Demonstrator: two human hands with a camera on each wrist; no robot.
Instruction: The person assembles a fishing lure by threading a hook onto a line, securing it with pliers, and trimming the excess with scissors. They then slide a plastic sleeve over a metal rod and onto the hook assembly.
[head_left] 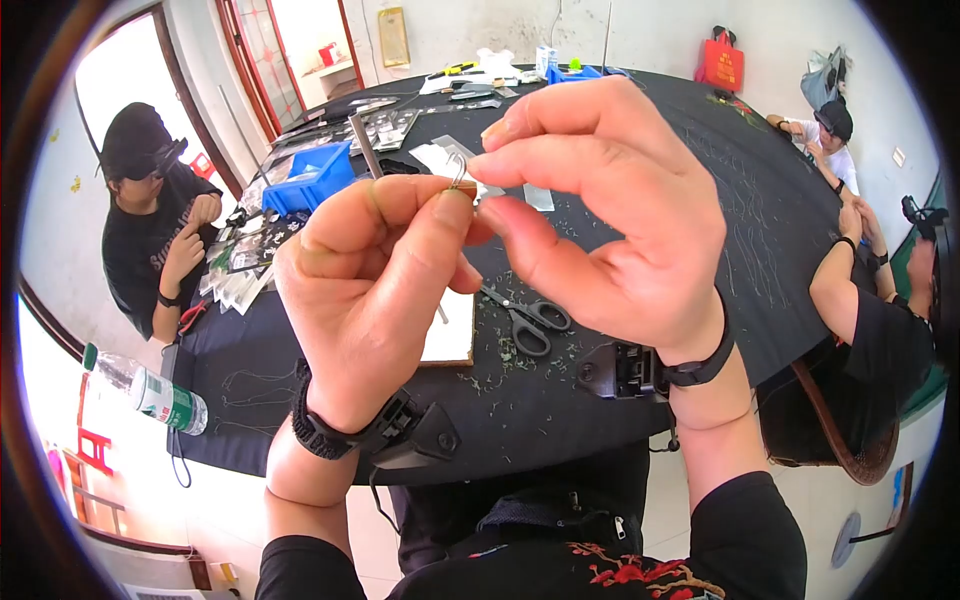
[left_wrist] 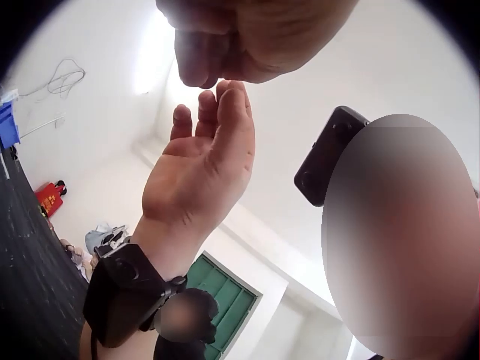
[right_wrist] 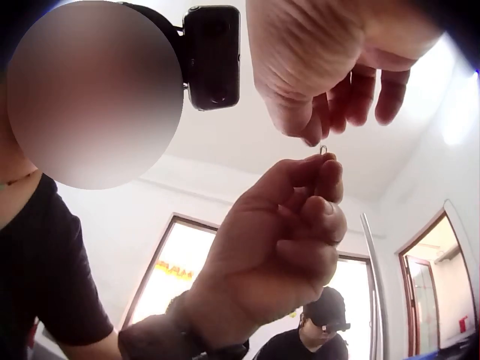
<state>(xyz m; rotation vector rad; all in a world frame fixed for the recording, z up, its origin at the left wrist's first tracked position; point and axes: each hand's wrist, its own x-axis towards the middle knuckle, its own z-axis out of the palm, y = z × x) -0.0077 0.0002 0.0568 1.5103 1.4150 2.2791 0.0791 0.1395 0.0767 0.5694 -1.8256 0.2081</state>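
A small, thin wire loop (head_left: 457,170) stands up from between the thumb and index finger of the left hand (head_left: 365,270), which pinches its lower part. Just to its right is the right hand (head_left: 620,200), with thumb and index finger apart and nothing visible between them. The right wrist view shows the loop (right_wrist: 323,150) above the left hand (right_wrist: 262,255), close under the fingertips of the right hand (right_wrist: 322,67). In the left wrist view the left hand (left_wrist: 262,37) hides the loop, and the right hand (left_wrist: 199,169) has its fingers raised.
Black-handled scissors (head_left: 528,322) lie on the black-covered table (head_left: 400,440) among green scraps, beside a white board (head_left: 450,335). A blue bin (head_left: 308,178) and plastic packets are at the left, and a water bottle (head_left: 165,400) lies at the left edge. Other people sit on both sides.
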